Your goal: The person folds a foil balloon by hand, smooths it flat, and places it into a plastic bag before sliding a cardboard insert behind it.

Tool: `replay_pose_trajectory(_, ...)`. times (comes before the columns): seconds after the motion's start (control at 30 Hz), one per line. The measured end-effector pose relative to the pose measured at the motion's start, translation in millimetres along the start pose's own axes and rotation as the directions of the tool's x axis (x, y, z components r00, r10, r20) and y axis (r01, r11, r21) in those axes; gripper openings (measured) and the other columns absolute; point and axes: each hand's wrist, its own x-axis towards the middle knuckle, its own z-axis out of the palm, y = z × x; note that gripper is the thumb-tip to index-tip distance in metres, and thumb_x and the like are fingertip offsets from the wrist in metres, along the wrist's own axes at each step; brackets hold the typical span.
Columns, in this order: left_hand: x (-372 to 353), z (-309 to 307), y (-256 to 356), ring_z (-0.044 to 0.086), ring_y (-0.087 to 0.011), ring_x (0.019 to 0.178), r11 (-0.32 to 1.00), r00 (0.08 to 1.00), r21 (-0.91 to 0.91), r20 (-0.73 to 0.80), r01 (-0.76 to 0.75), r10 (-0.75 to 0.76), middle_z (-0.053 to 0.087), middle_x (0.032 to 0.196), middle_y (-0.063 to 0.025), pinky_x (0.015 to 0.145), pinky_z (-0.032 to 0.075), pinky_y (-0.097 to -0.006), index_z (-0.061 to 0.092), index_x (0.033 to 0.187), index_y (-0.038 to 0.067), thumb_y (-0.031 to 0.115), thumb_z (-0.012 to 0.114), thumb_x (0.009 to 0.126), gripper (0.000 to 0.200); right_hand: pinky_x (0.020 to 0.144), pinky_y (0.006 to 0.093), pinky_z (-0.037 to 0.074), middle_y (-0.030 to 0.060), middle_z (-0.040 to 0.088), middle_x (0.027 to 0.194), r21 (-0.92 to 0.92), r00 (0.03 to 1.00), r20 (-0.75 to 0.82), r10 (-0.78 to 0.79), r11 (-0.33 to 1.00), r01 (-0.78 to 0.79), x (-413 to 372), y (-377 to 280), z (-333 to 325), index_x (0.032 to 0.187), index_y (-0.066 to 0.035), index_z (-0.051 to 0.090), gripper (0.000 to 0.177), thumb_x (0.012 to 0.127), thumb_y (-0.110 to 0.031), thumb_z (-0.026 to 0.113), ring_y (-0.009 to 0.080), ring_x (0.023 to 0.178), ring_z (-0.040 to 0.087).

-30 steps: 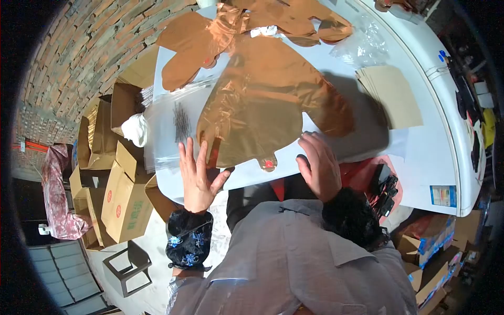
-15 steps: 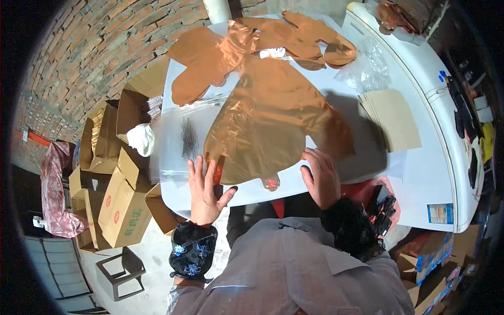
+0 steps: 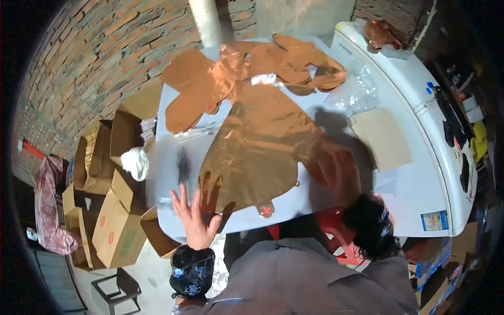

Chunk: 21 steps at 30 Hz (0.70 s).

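Compared with half a second ago, your left hand (image 3: pixel 193 220) has come off the left edge of the copper-coloured foil balloon (image 3: pixel 257 152), while your right hand (image 3: pixel 341 173) has slid rightward over its right lobe; your view also takes in more of the brick wall (image 3: pixel 142 37). Among the containers, starting at your left, one cardboard box (image 3: pixel 102 163) holds gold-toned items (image 3: pixel 90 149), the printed carton (image 3: pixel 118 231) shows red and green marks, and a taller box (image 3: pixel 123 123) holds pale packets (image 3: pixel 148 130), with a white cloth (image 3: pixel 135 163) near its front. Further right, a crumpled clear plastic bag (image 3: pixel 357 89) lies on the table (image 3: pixel 289 205), its contents unclear. Your left hand's grip is spread, thumb out, just beside the balloon, its shadow falling on the foil. The balloon lies flat at mid-table, its tab (image 3: pixel 265 211) pointing toward you. Your right hand is blurred, fingers angled away from you; you cannot tell whether its grip is pinching the foil.
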Motion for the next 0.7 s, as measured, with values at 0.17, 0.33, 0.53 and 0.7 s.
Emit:
replay_pose_trajectory(0.17, 2, 7, 3, 0.007, -0.0475, 0.146, 0.999, 0.998, 0.027, -0.046, 0.039, -0.037, 0.021, 0.157, -0.0215, 0.114, 0.012, -0.0603, 0.037, 0.147, 0.013, 0.046, 0.052, 0.093, 0.065, 0.089, 0.0418, 0.049, 0.0188, 0.063, 0.113, 0.018, 0.994, -0.024, -0.108, 0.994, 0.108, 92, 114, 34, 0.121, -0.002, 0.056, 0.041, 0.082, -0.008, 0.067, 0.0356, 0.107, 0.06)
replay_pose_trajectory(0.33, 2, 6, 7, 0.011, -0.048, 0.145, 0.996, 0.998, 0.053, -0.001, 0.067, -0.067, 0.024, 0.157, -0.0202, 0.114, 0.014, -0.0612, 0.04, 0.146, 0.013, 0.038, 0.052, 0.092, 0.061, 0.091, 0.0439, 0.048, 0.0182, 0.063, 0.117, -0.437, 0.915, 0.38, 0.137, 0.898, 0.047, 219, 202, 78, 0.125, -0.002, 0.054, 0.044, 0.085, -0.018, 0.063, 0.0339, 0.11, 0.06)
replay_pose_trajectory(0.53, 4, 9, 6, 0.018, -0.0492, 0.143, 0.995, 0.996, 0.047, 0.024, 0.089, -0.091, 0.031, 0.153, -0.0215, 0.112, 0.019, -0.0613, 0.044, 0.142, 0.01, 0.047, 0.047, 0.096, 0.059, 0.085, 0.0446, 0.05, 0.0163, 0.069, 0.104, -0.63, 0.696, 0.627, 0.35, 0.753, 0.189, 250, 235, 102, 0.108, -0.006, 0.064, 0.028, 0.082, -0.018, 0.063, 0.0324, 0.101, 0.065)
replay_pose_trajectory(0.7, 4, 13, 4, 0.024, -0.0501, 0.14, 0.995, 0.996, 0.066, 0.039, 0.071, -0.074, 0.036, 0.15, -0.0215, 0.109, 0.024, -0.0634, 0.044, 0.143, 0.011, 0.052, 0.044, 0.097, 0.062, 0.08, 0.0452, 0.052, 0.0154, 0.07, 0.096, -0.629, 0.7, 0.63, 0.337, 0.75, 0.204, 247, 271, 107, 0.098, -0.008, 0.068, 0.019, 0.083, -0.016, 0.061, 0.0324, 0.096, 0.067)
